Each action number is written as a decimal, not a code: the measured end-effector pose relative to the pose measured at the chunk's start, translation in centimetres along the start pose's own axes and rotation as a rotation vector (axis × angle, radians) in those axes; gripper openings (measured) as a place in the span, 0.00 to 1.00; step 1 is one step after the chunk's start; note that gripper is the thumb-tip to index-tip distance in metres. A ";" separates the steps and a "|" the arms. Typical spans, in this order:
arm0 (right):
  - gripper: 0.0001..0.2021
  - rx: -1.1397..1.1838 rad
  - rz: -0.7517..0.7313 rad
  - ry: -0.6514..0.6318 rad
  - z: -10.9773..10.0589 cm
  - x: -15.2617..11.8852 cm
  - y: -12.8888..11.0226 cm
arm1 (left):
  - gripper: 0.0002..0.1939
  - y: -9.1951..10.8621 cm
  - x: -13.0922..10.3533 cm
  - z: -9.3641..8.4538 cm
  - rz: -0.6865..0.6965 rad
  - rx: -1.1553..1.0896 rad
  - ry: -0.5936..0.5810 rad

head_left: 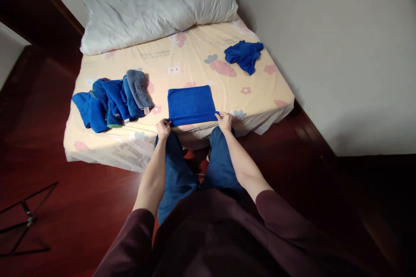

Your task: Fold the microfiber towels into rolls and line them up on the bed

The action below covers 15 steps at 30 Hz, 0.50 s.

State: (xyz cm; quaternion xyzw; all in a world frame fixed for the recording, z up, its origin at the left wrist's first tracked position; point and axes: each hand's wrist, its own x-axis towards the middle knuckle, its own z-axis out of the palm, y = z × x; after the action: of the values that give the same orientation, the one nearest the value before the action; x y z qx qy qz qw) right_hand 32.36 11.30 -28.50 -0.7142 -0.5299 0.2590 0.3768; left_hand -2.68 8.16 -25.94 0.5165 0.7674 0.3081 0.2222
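A blue towel (190, 100) lies flat as a rectangle near the front edge of the bed, its near edge turned over in a narrow strip. My left hand (163, 129) pinches the near left corner of that strip. At the near right corner, my right hand (224, 121) has its fingers closed on the cloth too. To the left is a row of folded or rolled cloths (112, 99), mostly blue, with a grey one (138, 88) at the right end. A crumpled blue cloth (243, 55) rests near the bed's right side.
The bed (191, 67) has a cream sheet with carrot and flower prints. A bulky whitish quilt (159, 2) sits at its back. A pale wall (325, 52) runs along the right. Black stand legs (29, 218) stand on the dark red floor (97, 199).
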 end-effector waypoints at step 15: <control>0.14 -0.015 0.033 0.010 0.9 0.2 -0.2 | 0.06 0.9 -0.3 -0.3 -0.054 -0.047 0.054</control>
State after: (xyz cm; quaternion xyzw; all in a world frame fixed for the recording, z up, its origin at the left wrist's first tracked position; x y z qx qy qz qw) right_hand 31.62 11.78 -28.84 -0.7269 -0.5182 0.2577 0.3698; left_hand -2.20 8.01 -25.07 0.4816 0.7794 0.3337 0.2216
